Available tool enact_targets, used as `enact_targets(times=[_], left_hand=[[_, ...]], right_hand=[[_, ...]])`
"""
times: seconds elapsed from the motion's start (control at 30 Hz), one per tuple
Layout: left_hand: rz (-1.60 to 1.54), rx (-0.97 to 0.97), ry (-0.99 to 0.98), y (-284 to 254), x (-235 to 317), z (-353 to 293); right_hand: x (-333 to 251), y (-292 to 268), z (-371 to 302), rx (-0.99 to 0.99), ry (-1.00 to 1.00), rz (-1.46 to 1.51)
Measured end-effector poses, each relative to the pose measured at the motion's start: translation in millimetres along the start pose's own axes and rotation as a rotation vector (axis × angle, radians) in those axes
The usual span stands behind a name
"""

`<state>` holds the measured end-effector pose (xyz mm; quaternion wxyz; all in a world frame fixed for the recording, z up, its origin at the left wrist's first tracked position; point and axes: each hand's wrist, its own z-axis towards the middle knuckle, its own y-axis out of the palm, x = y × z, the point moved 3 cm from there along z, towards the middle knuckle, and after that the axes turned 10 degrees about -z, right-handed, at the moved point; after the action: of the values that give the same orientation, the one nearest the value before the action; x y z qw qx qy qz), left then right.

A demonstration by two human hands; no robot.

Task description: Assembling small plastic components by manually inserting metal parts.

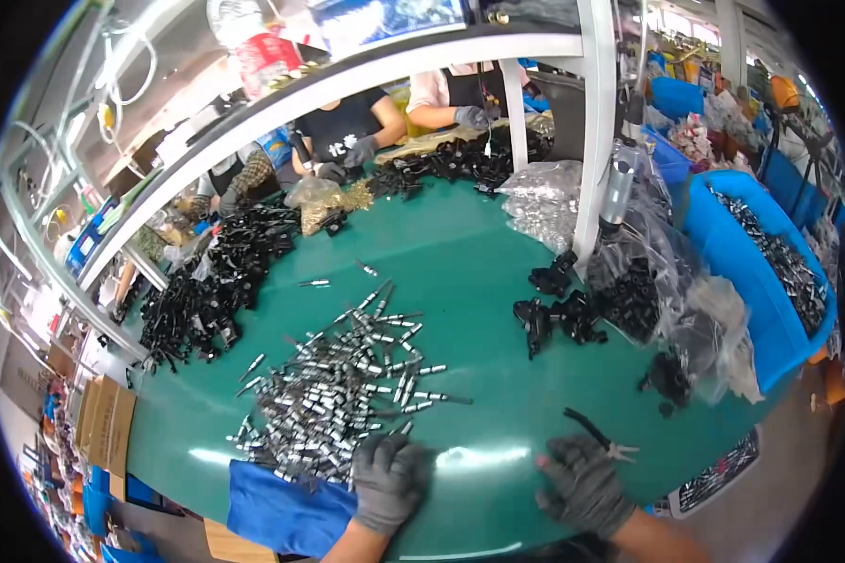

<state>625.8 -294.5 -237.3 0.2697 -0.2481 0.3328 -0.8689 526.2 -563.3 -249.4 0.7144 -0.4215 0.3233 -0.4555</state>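
Observation:
My left hand point(388, 480), in a grey glove, rests at the near right edge of a heap of small silver metal pins point(324, 403) with dark ends. Its fingers bend downward, so their tips and anything beneath them are hidden. To the right, my right hand point(584, 483), gloved in grey too, lies low over the table with its fingers apart and nothing seen in it. Just beyond its fingers is a pair of pliers point(603, 435) with dark handles and bare metal at the right end. A blue cloth point(286, 511) lies left of my left hand, at the heap's near side.
The green table point(451, 249) carries black plastic parts point(211, 291) along its left and far edges, and more black parts point(563, 314) at right. Clear bags point(545, 197) lie near a white post point(593, 141). A blue bin point(756, 272) holds metal parts. Co-workers point(347, 136) sit across.

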Motion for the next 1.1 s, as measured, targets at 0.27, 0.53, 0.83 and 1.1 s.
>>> enact_targets(times=[0.27,0.53,0.83,1.1], left_hand=[[-0.017,-0.202,0.191,6.2,34.8,-19.8],[-0.001,-0.2,0.189,-3.2,-7.4,-21.9],[0.08,-0.164,0.023,-6.8,-108.3,98.3],[0.395,-0.364,-0.677,55.6,-331.7,187.2]], right_hand=[[-18.8,-15.6,-17.6,0.043,0.058,-0.073],[-18.2,-16.9,-15.6,0.031,0.095,-0.077],[-50.9,32.7,82.6,-0.023,-0.008,0.139],[-54.7,78.0,124.4,0.083,0.073,0.322]])
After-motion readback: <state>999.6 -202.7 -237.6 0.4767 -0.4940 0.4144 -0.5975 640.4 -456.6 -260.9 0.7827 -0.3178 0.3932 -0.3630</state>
